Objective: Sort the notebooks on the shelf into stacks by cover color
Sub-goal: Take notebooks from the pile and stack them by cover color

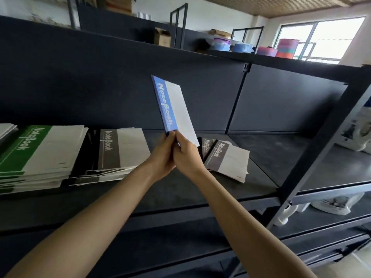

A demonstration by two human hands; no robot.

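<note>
We grip the blue-and-white paper notebook (173, 109) upright with left hand (163, 157) and right hand (185, 155). No blue stack shows on the dark metal shelf (200, 189); next, we start one.

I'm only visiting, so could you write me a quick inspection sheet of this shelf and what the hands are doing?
Surface: dark metal shelf.
Job's things: blue notebook held up, tilted; green notebook stack at left; grey notebook stack beside it; loose grey notebooks at right.
Clutter: nothing seen.
Grippers: left hand and right hand both pinch the blue notebook's lower end.
Cables: nothing seen.
Surroundings: cardboard box and plastic basins above; window at right.
</note>
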